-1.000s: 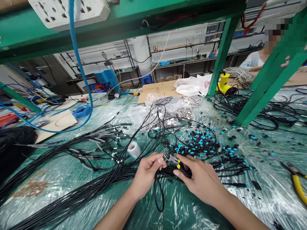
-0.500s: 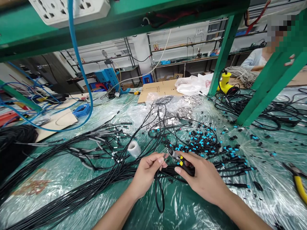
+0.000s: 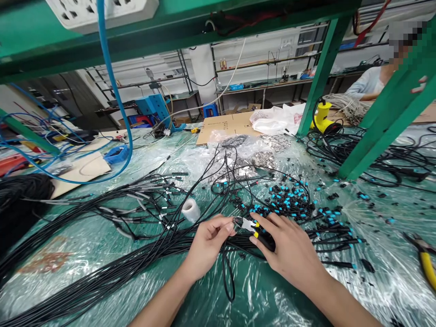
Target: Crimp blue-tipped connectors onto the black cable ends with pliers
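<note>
**Work area.** A clear plastic sheet covers the green worktop [image 3: 238, 309]. All positions below are given from the white tape roll [image 3: 190, 210], which stands on the sheet.

**Hands.** Just right of the tape roll, the left hand [image 3: 207, 243] is closed in a narrow pinch around a black cable [image 3: 227, 277], which hangs below it in a loop. The right hand [image 3: 291, 254] grips yellow-and-black side cutters [image 3: 262, 236] and brings the cutting head up to the left hand's fingertips [image 3: 231, 227]. Whether the cutting edges are biting the cable cannot be determined from this view.

**Materials.** A long bundle of black cables [image 3: 102, 268] runs from the hands to the left of the tape roll and fans out there, with pale sleeves at many of its ends. Further right of the roll lies a heap of black connectors with blue tips [image 3: 286, 197]. Beyond it, clear bags of metal parts [image 3: 262, 159] rest on the sheet. A second pair of yellow-handled pliers [image 3: 427, 268] lies at the far right.

**Work state (assessment).** Several cable ends right of the tape roll already carry blue-tipped connectors. However, the large loose heap and the many unsorted cables indicate that most of the stock remains unprocessed. The exact counts cannot be established, as the cables overlap.
</note>
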### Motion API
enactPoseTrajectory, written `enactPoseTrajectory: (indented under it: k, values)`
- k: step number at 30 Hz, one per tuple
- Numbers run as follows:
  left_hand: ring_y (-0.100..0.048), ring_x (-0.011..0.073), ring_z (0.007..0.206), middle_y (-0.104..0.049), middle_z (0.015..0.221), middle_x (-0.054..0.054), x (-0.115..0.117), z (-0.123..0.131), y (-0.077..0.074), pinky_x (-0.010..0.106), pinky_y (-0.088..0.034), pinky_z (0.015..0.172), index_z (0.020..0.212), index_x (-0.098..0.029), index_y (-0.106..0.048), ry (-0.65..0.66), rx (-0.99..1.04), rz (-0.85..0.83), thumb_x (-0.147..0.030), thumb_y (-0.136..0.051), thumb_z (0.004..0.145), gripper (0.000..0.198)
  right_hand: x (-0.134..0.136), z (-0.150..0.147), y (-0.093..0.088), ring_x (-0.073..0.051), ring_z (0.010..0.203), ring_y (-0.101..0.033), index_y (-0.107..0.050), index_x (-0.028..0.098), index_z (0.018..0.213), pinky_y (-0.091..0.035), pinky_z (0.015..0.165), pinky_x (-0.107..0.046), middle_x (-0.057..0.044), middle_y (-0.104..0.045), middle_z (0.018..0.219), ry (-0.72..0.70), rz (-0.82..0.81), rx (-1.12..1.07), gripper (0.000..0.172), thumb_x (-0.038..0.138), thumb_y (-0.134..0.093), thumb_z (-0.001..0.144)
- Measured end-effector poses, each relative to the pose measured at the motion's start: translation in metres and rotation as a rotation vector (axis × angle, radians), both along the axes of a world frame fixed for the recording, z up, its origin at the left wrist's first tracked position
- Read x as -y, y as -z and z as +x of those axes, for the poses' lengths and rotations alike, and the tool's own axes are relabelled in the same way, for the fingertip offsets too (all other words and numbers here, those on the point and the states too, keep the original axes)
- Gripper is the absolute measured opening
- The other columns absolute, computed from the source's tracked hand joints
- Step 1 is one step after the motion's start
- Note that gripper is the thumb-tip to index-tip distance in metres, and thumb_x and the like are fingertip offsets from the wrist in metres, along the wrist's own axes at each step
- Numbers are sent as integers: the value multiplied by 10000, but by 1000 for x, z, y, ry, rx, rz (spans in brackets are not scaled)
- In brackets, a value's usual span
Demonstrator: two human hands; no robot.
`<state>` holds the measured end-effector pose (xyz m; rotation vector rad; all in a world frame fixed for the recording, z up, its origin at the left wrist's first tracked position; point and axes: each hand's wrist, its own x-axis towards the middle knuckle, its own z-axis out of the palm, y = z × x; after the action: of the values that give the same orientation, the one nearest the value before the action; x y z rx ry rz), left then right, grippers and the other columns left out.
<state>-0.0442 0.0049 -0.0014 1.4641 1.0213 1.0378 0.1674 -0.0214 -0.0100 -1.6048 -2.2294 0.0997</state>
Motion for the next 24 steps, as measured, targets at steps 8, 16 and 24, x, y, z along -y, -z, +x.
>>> enactPoseTrajectory:
  k: [8,16,24]
  values:
    - [-538,170,785,-594,765,20,-1,-2,0,282,-405,775,977,-190,-748,14,-22,31,-330,-585,912,225,5,-4,-3,-249,853,-635,-477,320,1357,-495,683,-365,-49,-637,1018,18,-39,14,430,410,-485,937]
    - [-536,184,813,-573,812,26,-3,-7,-3,289,-399,781,1021,-196,-740,42,-76,73,-330,-557,926,245,7,-9,-10,-185,703,-633,-563,331,1291,-446,617,-285,-11,-686,915,-25,-204,-217,391,408,-536,909]
    - [-536,179,819,-568,816,20,-5,-7,0,285,-398,788,951,-194,-733,33,-86,89,-334,-542,936,237,9,-12,-21,-141,558,-495,-573,385,1282,-344,528,-235,54,-646,700,-94,-353,-345,365,392,-533,919]
